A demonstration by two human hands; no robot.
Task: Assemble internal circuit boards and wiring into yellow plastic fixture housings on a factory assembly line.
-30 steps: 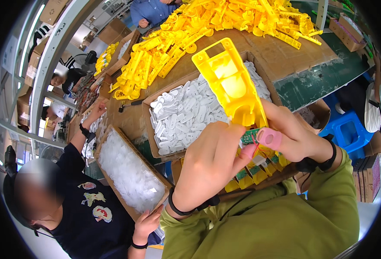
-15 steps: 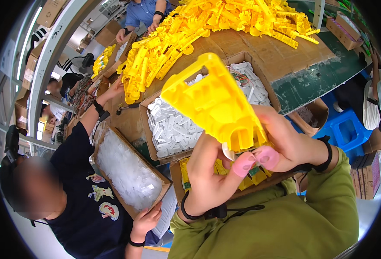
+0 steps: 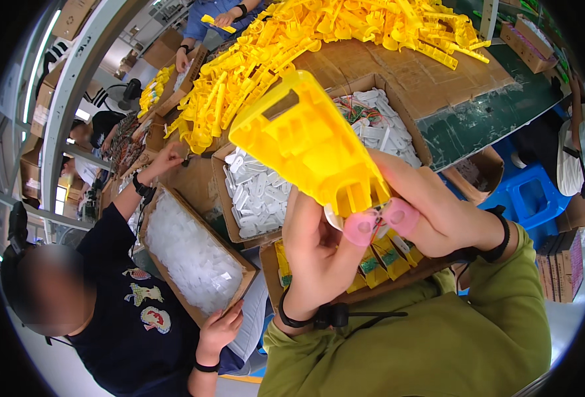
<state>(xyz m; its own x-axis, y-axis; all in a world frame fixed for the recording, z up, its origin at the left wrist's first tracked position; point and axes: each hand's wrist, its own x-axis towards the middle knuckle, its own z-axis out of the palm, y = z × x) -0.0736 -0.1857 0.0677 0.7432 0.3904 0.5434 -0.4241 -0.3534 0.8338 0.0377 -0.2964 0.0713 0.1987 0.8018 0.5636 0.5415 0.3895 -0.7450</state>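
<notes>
A yellow plastic housing (image 3: 319, 142), hollow side up with a rectangular cutout at its far end, is held in front of me. My left hand (image 3: 315, 255) grips its near end from the left, and my right hand (image 3: 431, 208) holds the right side. Pink covers (image 3: 360, 228) sit on both thumbs, pressed close together at the near edge. Thin red wire (image 3: 376, 223) shows between the thumb tips. A small white piece (image 3: 333, 217) shows at the near left corner, by the left thumb. The fingers beneath the housing are hidden.
Beyond the housing stands a carton of white plastic parts (image 3: 256, 192). Below my hands, a box holds yellow pieces with green boards (image 3: 382, 264). A co-worker at left steadies a box of clear plastic pieces (image 3: 196, 255). Yellow parts (image 3: 345, 26) are heaped across the table's far side.
My hands and the housing have shifted slightly left. Red wire now shows between my thumbs. The left co-worker's far hand has drawn back from the heap; a person at the back now holds a yellow piece.
</notes>
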